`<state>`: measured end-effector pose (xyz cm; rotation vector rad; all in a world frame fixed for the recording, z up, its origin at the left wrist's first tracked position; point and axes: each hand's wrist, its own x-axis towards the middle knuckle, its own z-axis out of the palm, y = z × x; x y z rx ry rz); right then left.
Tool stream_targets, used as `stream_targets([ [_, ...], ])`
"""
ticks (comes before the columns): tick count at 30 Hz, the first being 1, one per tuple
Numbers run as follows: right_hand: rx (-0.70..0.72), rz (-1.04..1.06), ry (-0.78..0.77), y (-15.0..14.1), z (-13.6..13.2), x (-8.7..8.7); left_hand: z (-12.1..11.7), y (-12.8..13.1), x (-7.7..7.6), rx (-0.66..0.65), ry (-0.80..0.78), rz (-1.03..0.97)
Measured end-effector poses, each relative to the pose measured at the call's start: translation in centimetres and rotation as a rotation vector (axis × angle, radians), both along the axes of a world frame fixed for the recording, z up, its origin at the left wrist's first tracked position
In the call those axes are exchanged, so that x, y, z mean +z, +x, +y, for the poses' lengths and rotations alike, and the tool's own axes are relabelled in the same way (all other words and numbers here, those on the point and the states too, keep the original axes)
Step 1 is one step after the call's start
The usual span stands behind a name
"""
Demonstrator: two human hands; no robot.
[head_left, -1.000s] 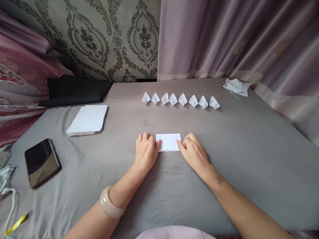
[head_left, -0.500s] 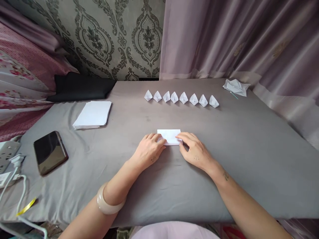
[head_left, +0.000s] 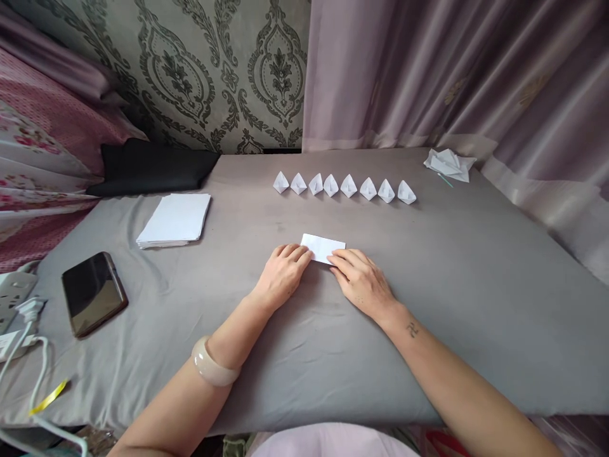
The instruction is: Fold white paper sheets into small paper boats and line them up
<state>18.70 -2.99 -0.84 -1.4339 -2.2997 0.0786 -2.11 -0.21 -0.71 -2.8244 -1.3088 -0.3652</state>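
Observation:
A folded white sheet of paper [head_left: 323,246] lies on the grey cloth in front of me, a narrow rectangle tilted slightly down to the right. My left hand [head_left: 285,273] grips its left end, fingers together and the thumb tip hidden. At the lower right edge, my right hand [head_left: 359,279] holds the sheet with its fingertips on top and its thumb at the near edge. Beyond the hands stands a row of several small white paper boats [head_left: 349,186]. To the left is a stack of white paper [head_left: 175,219].
A black phone [head_left: 94,293] lies at the left, near a power strip [head_left: 16,292] with white cables. At the far right sits a pile of folded paper [head_left: 450,165]. Black cloth [head_left: 152,168] covers the back left corner, and curtains [head_left: 428,70] hang behind the table.
Both hands have moved the folded paper slightly away from me, and it has turned from square-on to tilted. The view has shifted a little.

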Motion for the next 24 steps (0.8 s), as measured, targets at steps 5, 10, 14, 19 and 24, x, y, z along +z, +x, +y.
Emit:
stream_targets([
  [5,0.004,-0.099,0.172,-0.5,0.0,-0.1,-0.1,0.3,-0.1,-0.091,0.117,-0.081],
  [10,0.038,-0.082,0.265,-1.3,-0.3,0.0,-0.1,0.4,-0.5,-0.136,0.217,-0.147],
  [14,0.060,-0.013,0.298,-1.2,-0.1,0.0,0.0,0.5,-0.7,-0.146,0.307,-0.268],
  [19,0.048,-0.005,0.438,-0.8,-0.1,0.0,0.2,0.5,-0.3,-0.128,0.333,-0.319],
  [24,-0.055,-0.138,0.369,-1.2,-0.4,-0.4,0.2,0.7,-0.3,-0.035,0.242,-0.218],
])
